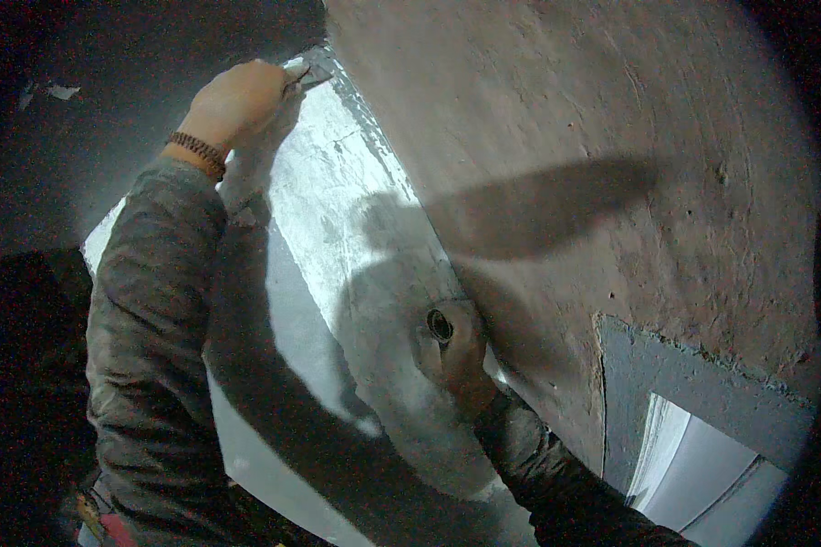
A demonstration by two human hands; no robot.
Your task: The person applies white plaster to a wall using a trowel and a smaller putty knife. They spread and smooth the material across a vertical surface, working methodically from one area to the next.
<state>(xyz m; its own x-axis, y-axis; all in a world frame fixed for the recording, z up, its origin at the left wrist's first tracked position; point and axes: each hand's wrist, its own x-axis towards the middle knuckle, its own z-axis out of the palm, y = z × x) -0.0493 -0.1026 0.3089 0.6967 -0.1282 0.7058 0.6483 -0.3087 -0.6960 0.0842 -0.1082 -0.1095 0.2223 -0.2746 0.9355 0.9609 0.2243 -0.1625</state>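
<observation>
High on a white-coated wall strip [310,150], my left hand [242,105] grips a small flat scraper [315,75], its blade against the strip's top end at the corner. A dark bracelet circles that wrist. Lower down, along the edge where the strip meets the brown plastered wall [593,109], my right hand [465,365] is closed around an object with a hollow round end [440,324], perhaps a tool handle; the rest of it is hard to make out. Shadows of my hands and arms fall across both surfaces.
At the lower right is an opening [702,456] in the brown wall with a grey cement surround [629,365] and pale frame. The dark surface [82,155] at upper left has small flaked patches. Indistinct coloured items [114,524] lie in shadow at bottom left.
</observation>
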